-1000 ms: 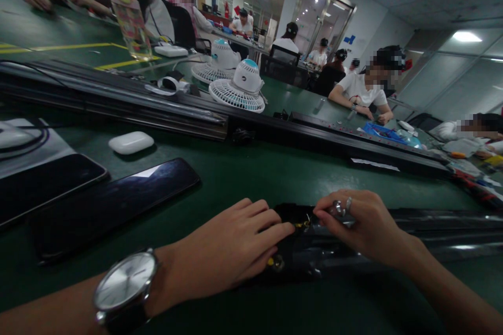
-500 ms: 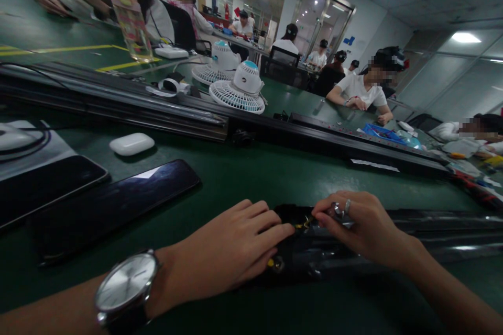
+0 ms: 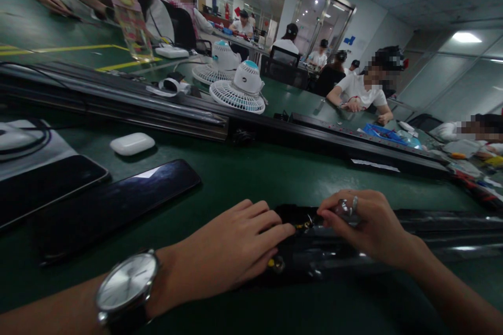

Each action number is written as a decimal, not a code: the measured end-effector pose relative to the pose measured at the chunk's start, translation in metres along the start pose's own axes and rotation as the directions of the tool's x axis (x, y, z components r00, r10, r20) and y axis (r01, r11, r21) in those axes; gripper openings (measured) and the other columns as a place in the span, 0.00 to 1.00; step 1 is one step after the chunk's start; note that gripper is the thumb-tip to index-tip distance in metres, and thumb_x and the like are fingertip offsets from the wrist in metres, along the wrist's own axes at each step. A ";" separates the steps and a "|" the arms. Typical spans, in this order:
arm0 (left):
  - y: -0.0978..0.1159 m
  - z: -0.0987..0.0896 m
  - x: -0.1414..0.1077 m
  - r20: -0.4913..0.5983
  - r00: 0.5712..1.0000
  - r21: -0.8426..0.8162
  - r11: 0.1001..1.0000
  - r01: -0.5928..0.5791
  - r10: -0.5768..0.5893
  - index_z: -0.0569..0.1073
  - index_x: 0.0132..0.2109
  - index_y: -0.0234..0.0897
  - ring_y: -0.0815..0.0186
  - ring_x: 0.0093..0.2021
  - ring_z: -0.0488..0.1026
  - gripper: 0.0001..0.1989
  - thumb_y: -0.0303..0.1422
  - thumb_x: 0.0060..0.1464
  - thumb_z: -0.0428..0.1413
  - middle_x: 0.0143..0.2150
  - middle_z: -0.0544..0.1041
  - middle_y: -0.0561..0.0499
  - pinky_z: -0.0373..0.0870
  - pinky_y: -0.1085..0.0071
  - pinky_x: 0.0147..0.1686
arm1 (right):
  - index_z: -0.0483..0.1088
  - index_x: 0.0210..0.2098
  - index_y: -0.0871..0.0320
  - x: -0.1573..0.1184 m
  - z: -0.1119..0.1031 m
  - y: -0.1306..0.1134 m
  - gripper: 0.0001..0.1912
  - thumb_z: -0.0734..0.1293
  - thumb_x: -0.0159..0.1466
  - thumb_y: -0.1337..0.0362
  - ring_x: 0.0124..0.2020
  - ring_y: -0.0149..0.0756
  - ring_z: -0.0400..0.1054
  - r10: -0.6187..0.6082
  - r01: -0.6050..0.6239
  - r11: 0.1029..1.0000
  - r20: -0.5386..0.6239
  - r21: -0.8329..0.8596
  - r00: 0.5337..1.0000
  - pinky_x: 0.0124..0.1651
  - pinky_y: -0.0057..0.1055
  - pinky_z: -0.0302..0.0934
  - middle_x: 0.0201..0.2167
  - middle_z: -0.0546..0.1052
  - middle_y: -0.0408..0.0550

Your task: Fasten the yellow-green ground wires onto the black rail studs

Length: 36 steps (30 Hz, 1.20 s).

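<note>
My left hand (image 3: 231, 246), with a silver-faced watch (image 3: 128, 282) on its wrist, lies over the end of a black bar (image 3: 428, 227). Its index fingertip touches a small yellow-and-metal fitting (image 3: 303, 226), and the thumb lies apart on the near side. A second fitting, round metal with a yellow bit (image 3: 278, 264), shows beside that thumb. To the right, my right hand (image 3: 365, 222) has thumb and index finger pinched just beside the first fitting. What sits in the pinch is small and dark, too unclear to name. Something shiny and rounded shows against its fingers, near a ring.
Two phones (image 3: 129, 201) and a white earbud case (image 3: 132, 144) lie at left. Long black rails (image 3: 306, 138) cross the table behind my hands. Beyond them stand white fans (image 3: 239, 89) and a clear bottle (image 3: 133, 29). Several people sit at tables farther back.
My right hand has shifted slightly right, its pinched fingertips now a little farther from my left index finger. My left hand stays in place.
</note>
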State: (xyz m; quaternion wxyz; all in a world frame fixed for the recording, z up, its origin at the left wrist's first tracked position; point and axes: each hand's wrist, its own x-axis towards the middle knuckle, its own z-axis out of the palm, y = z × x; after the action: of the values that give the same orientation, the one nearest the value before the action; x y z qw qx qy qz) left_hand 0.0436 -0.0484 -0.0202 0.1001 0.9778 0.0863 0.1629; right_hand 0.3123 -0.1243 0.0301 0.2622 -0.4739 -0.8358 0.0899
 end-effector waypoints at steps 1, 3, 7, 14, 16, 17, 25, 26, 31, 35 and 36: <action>0.000 0.000 0.000 -0.005 1.000 -0.001 1.000 0.001 -0.001 0.66 0.63 0.41 0.59 0.48 0.70 0.20 0.29 0.66 0.54 0.52 0.76 0.48 0.64 0.63 0.48 | 0.75 0.37 0.57 0.000 0.000 0.000 0.07 0.66 0.70 0.66 0.28 0.32 0.75 0.007 -0.007 1.000 -0.005 0.008 1.000 0.34 0.28 0.65 0.31 0.82 0.46; 0.000 0.001 0.000 -0.024 1.000 -0.002 1.000 -0.001 0.001 0.66 0.62 0.41 0.60 0.48 0.70 0.20 0.28 0.65 0.54 0.52 0.76 0.49 0.65 0.64 0.48 | 0.76 0.36 0.57 0.000 0.001 -0.001 0.07 0.66 0.70 0.66 0.28 0.32 0.76 0.026 -0.026 1.000 0.001 0.011 1.000 0.34 0.28 0.65 0.31 0.82 0.45; -0.001 0.003 -0.001 -0.062 0.998 0.000 1.000 -0.008 0.008 0.67 0.62 0.42 0.61 0.47 0.71 0.19 0.28 0.65 0.55 0.50 0.76 0.49 0.66 0.65 0.47 | 0.77 0.37 0.56 0.000 0.004 -0.002 0.07 0.66 0.70 0.65 0.27 0.32 0.75 0.052 -0.051 0.998 0.032 -0.023 0.998 0.33 0.28 0.64 0.31 0.82 0.44; -0.001 0.003 0.000 -0.033 0.999 -0.001 1.000 -0.001 0.001 0.67 0.62 0.41 0.60 0.48 0.70 0.19 0.28 0.65 0.54 0.51 0.76 0.48 0.65 0.64 0.47 | 0.76 0.37 0.57 0.000 0.007 0.000 0.08 0.64 0.70 0.66 0.29 0.34 0.75 0.028 -0.025 0.997 0.041 -0.074 0.999 0.34 0.30 0.63 0.30 0.81 0.46; -0.001 0.003 0.000 -0.026 1.000 0.003 1.000 0.000 0.000 0.67 0.62 0.41 0.60 0.48 0.70 0.20 0.28 0.65 0.54 0.51 0.76 0.48 0.65 0.64 0.48 | 0.76 0.37 0.57 0.001 0.006 0.000 0.09 0.64 0.70 0.66 0.29 0.35 0.75 0.015 -0.012 0.997 0.037 -0.081 0.999 0.35 0.30 0.64 0.31 0.82 0.46; -0.001 0.003 0.000 -0.031 1.000 0.004 1.000 -0.001 0.001 0.67 0.62 0.42 0.60 0.48 0.71 0.20 0.28 0.65 0.54 0.51 0.76 0.48 0.65 0.64 0.47 | 0.76 0.37 0.57 0.001 0.006 0.000 0.09 0.64 0.70 0.67 0.30 0.35 0.75 0.008 -0.005 0.997 0.031 -0.080 0.999 0.35 0.30 0.64 0.31 0.82 0.47; -0.001 0.001 -0.001 -0.037 0.999 0.004 1.000 -0.005 0.005 0.67 0.62 0.42 0.60 0.47 0.71 0.20 0.29 0.64 0.56 0.51 0.76 0.49 0.65 0.64 0.47 | 0.75 0.35 0.56 0.001 0.003 -0.001 0.08 0.65 0.70 0.66 0.26 0.33 0.74 0.014 -0.015 0.999 -0.046 -0.042 0.999 0.32 0.30 0.64 0.29 0.82 0.45; -0.001 0.001 -0.001 -0.037 0.999 0.004 1.000 -0.005 0.005 0.67 0.62 0.42 0.60 0.47 0.71 0.20 0.29 0.64 0.56 0.51 0.76 0.48 0.65 0.64 0.47 | 0.76 0.35 0.56 0.001 0.002 -0.001 0.08 0.66 0.69 0.66 0.25 0.32 0.74 0.032 -0.034 0.999 -0.058 -0.031 0.998 0.31 0.29 0.64 0.28 0.81 0.44; -0.001 0.000 -0.001 -0.027 1.000 -0.005 1.000 0.001 -0.001 0.67 0.62 0.42 0.60 0.48 0.71 0.20 0.29 0.65 0.55 0.51 0.76 0.49 0.65 0.64 0.47 | 0.75 0.32 0.57 0.003 0.000 -0.005 0.07 0.68 0.68 0.67 0.20 0.28 0.71 0.104 -0.103 0.994 -0.076 0.022 0.992 0.27 0.25 0.61 0.23 0.79 0.39; 0.000 0.000 0.000 -0.011 1.000 -0.010 1.000 0.004 -0.004 0.66 0.63 0.42 0.59 0.48 0.70 0.20 0.28 0.65 0.54 0.52 0.76 0.49 0.64 0.63 0.47 | 0.75 0.32 0.58 0.003 0.000 -0.005 0.07 0.68 0.68 0.67 0.21 0.28 0.72 0.120 -0.118 0.993 -0.079 0.021 0.990 0.27 0.25 0.61 0.23 0.79 0.40; 0.000 0.000 0.000 -0.002 1.000 -0.011 1.000 0.006 -0.006 0.66 0.63 0.42 0.59 0.48 0.70 0.20 0.28 0.66 0.54 0.52 0.76 0.49 0.64 0.63 0.47 | 0.75 0.32 0.58 0.003 0.001 -0.005 0.07 0.68 0.68 0.67 0.21 0.28 0.72 0.119 -0.118 0.993 -0.077 0.020 0.990 0.27 0.25 0.61 0.23 0.79 0.40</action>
State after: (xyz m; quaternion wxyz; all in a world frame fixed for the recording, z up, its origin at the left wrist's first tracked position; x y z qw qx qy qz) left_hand 0.0436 -0.0484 -0.0199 0.1057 0.9768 0.0884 0.1640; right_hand 0.3068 -0.1241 0.0327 0.2925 -0.5237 -0.7947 0.0929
